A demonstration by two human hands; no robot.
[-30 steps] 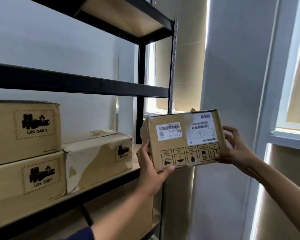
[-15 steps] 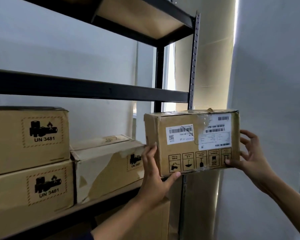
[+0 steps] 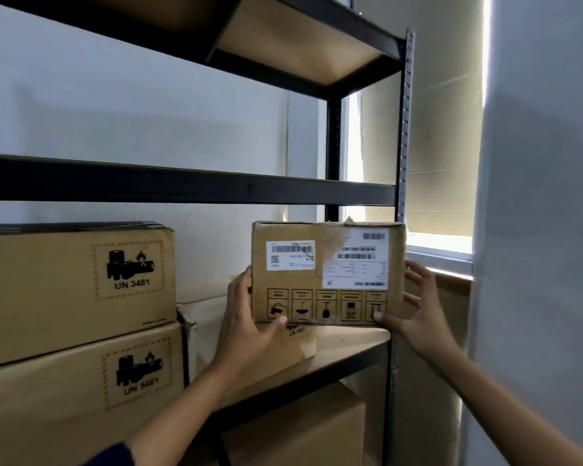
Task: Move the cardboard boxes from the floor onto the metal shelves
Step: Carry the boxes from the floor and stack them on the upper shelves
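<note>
held box: we count one small cardboard box (image 3: 327, 274), two white labels on its front plus a row of five handling pictograms, held just above the right end of the shelf board (image 3: 354, 341); whether its bottom edge touches the board, we cannot tell.
left hand: left hand (image 3: 246, 327) grips the box's left side, fingers up along that side, thumb curled under the bottom front edge.
right hand: right hand (image 3: 414, 307) grips the box's right side, fingers spread behind it, thumb pressed on the lower right front corner.
hands total: two, both on the same box.
boxes on shelf: we count three; two big UN 3481 boxes stacked at the left end, upper box (image 3: 74, 287) resting on lower box (image 3: 81, 391); one scuffed box (image 3: 202, 331) just beside them, toward the middle, partly hidden by the left hand.
below: one more box (image 3: 300, 428) on the tier underneath.
rack: black metal shelves (image 3: 189, 190), three tiers seen above the hands' level and at it.
window: window (image 3: 441, 243) past the rack's right post, blind down.
</note>
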